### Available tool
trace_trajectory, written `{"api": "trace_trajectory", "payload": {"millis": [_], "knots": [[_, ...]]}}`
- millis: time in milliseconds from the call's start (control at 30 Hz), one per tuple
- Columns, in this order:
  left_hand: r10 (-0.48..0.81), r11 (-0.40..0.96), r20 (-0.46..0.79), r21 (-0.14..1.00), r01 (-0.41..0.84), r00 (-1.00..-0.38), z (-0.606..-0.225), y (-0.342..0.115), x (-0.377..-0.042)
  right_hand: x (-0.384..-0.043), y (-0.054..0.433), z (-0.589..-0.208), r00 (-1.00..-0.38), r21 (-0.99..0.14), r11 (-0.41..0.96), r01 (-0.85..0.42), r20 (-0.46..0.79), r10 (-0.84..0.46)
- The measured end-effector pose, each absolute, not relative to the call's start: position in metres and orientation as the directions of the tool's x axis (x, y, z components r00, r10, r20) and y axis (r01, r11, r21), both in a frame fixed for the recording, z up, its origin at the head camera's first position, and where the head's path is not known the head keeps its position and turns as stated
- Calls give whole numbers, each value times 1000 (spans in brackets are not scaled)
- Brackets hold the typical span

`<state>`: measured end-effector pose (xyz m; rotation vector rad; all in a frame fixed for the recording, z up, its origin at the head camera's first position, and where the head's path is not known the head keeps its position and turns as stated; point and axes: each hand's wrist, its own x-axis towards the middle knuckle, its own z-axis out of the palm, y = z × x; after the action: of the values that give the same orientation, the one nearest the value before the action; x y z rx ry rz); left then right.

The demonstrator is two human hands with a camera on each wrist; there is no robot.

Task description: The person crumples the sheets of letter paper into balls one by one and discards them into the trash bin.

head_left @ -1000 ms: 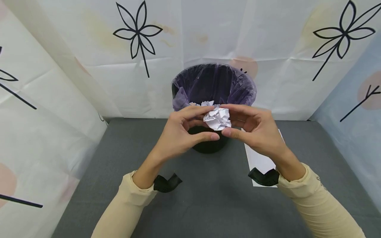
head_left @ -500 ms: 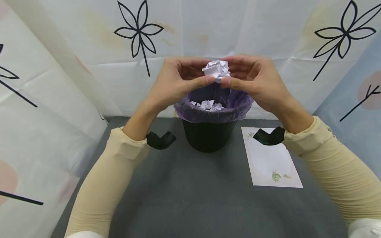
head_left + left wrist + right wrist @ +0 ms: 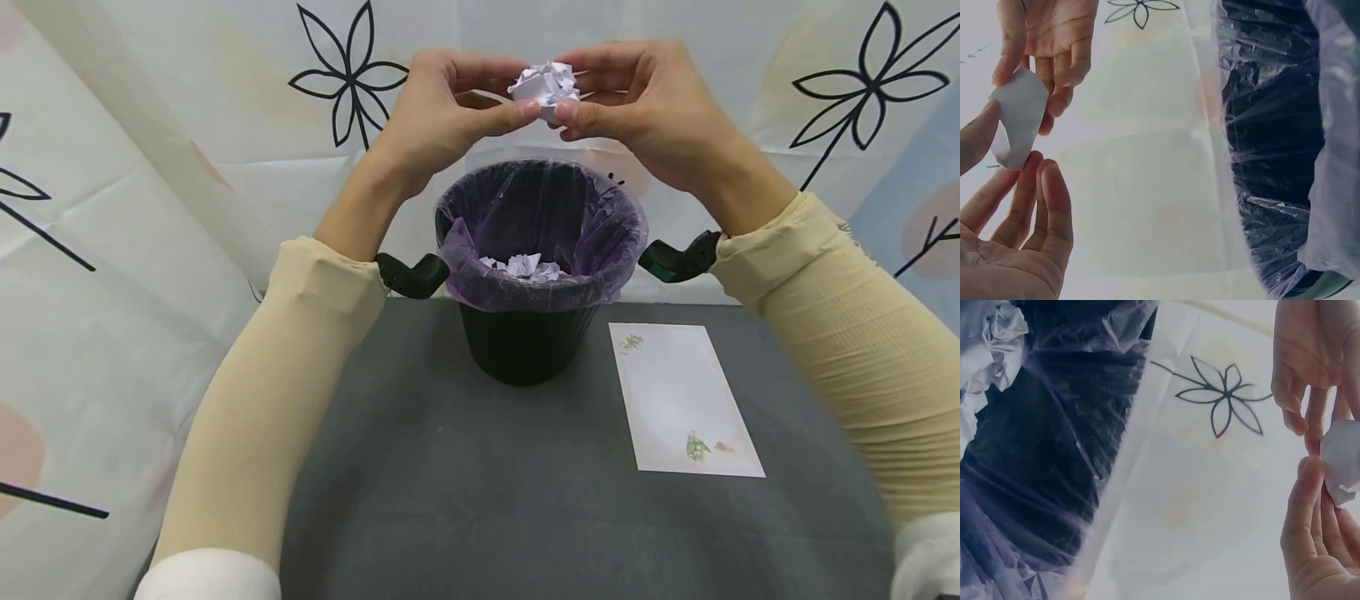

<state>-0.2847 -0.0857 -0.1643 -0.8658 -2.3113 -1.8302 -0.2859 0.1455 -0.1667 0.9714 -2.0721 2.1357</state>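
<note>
Between my two hands is a crumpled white paper ball (image 3: pixel 546 85), held up above the bin in the head view. My left hand (image 3: pixel 459 108) grips its left side with thumb and fingers; my right hand (image 3: pixel 647 112) grips the right side the same way. Below stands a black trash bin (image 3: pixel 525 346) lined with a purple plastic bag (image 3: pixel 611 237). Several crumpled papers (image 3: pixel 525 267) lie inside it. The left wrist view shows the paper ball (image 3: pixel 1021 119) between both hands' fingertips, apart from the bag (image 3: pixel 1272 150).
A flat white sheet of paper (image 3: pixel 678 400) with small green plant prints lies on the dark grey table (image 3: pixel 465 500), right of the bin. White cloth (image 3: pixel 247 108) with black line flowers hangs behind and at the sides.
Both hands have risen with the paper ball, from in front of the bin to above its rim. The bin's opening and the whole flat sheet now show uncovered.
</note>
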Motion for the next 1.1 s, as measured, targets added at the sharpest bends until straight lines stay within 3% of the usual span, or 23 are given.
{"api": "trace_trajectory", "payload": {"millis": [467, 700, 800, 1100], "knots": [[395, 189, 240, 923, 335, -887, -179, -82, -296, -299, 142, -186, -880, -948, -57, -314, 313, -357], [376, 303, 195, 898, 319, -906, -181, -83, -296, -297, 139, -191, -904, -880, 270, -391, 312, -292], [361, 367, 181, 874, 318, -915, -181, -85, -296, -296, 138, -193, -904, -848, 338, -408, 324, -280], [367, 365, 219, 860, 357, -904, -193, -94, -284, -283, 147, -203, -882, -842, 299, -449, 364, -299]]}}
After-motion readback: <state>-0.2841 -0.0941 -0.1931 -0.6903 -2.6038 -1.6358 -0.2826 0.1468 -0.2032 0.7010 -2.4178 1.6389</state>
